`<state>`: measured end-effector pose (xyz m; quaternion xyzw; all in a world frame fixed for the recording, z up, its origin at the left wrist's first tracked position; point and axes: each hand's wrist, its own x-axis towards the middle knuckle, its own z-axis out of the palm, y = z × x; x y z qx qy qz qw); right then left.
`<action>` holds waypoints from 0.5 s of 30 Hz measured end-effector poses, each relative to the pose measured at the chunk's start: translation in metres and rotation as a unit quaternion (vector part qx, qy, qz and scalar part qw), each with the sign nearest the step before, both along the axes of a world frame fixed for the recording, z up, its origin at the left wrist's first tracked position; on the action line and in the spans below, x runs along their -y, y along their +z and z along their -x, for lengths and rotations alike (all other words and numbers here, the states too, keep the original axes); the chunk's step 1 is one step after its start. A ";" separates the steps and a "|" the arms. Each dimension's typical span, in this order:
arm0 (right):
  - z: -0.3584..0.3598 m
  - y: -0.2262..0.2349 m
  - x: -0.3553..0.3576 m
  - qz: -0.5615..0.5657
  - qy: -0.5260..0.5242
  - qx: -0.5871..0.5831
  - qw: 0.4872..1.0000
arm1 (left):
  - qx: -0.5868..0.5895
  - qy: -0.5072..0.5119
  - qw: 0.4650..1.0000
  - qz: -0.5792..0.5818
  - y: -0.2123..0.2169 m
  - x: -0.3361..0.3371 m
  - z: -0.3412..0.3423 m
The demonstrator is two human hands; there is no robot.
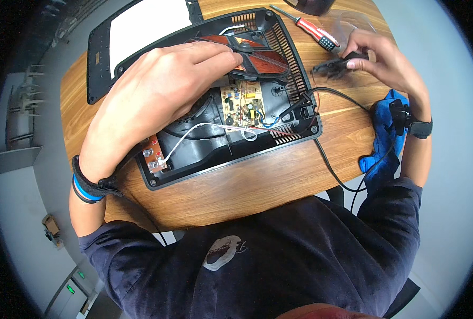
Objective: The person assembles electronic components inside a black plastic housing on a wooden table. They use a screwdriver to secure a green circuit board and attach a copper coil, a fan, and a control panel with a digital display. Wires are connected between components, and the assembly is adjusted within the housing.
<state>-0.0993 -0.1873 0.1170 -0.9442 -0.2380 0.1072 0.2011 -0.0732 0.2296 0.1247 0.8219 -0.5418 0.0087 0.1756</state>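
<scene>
An induction cooker's black lower housing [204, 174] lies opened on the table. My left hand [164, 80] reaches over it, its fingers closed on the copper coil [271, 63], which sits tilted above the far part of the housing; the thumb is hidden. Below the coil shows a circuit board [241, 109] with small components. A small orange-brown board [154, 154] with a white cable stands at the housing's near left corner. Right of the housing, my right hand [377, 58] pinches a black fan-like part [334, 68], blurred by motion, with thin wires near it.
A red-and-white screwdriver [316, 33] lies at the far right of the wooden table [236, 196]. A dark panel with a white sheet [148, 32] rests behind the housing. A blue cloth [382, 133] lies at the right edge, beside a black power cord [326, 159].
</scene>
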 end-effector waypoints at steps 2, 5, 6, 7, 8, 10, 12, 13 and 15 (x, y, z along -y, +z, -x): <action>0.005 0.011 -0.005 -0.025 -0.021 0.020 0.999 | 0.005 0.002 1.000 -0.001 0.000 -0.001 0.001; 0.003 0.026 0.003 0.016 0.013 0.047 0.999 | 0.011 0.002 1.000 0.000 0.000 -0.001 0.001; 0.005 0.028 0.005 0.014 0.018 0.054 0.998 | 0.012 0.000 1.000 0.001 0.001 0.000 0.002; 0.006 0.030 0.007 0.012 0.023 0.061 0.998 | 0.013 -0.001 1.000 0.002 0.002 0.000 0.003; 0.007 0.031 0.008 0.010 0.028 0.068 0.997 | 0.012 0.001 1.000 -0.001 0.003 0.000 0.004; 0.007 0.029 0.002 0.019 0.009 0.051 0.999 | 0.006 0.001 1.000 -0.007 0.004 0.001 0.004; 0.007 0.015 -0.003 0.032 -0.015 0.048 0.998 | 0.005 -0.003 1.000 -0.005 0.003 0.001 0.002; 0.008 0.006 -0.003 0.039 -0.028 0.051 0.998 | 0.008 -0.006 1.000 -0.004 0.004 0.002 0.002; 0.000 -0.020 -0.005 0.045 -0.042 0.052 0.997 | 0.005 0.004 1.000 -0.013 0.005 0.002 0.005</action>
